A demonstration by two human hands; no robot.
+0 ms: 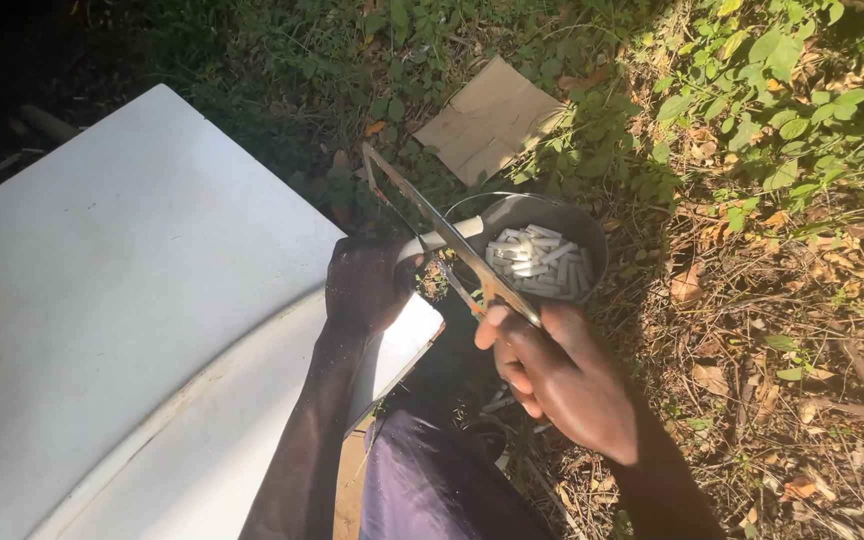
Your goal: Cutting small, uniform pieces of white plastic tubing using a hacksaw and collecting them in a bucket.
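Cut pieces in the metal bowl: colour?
White, the cut pieces lie in the grey metal bowl; clearest in the head view.

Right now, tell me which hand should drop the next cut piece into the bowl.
Probably the left hand: it holds the white tube right at the bowl rim. The right hand is busy gripping the hacksaw.

I see a hacksaw (432,225) held slanted, its thin frame running up-left from the handle. A white tube (442,238) sticks out level toward a grey bowl (582,230), and the blade crosses it. Short white cut pieces (537,262) fill the bowl.
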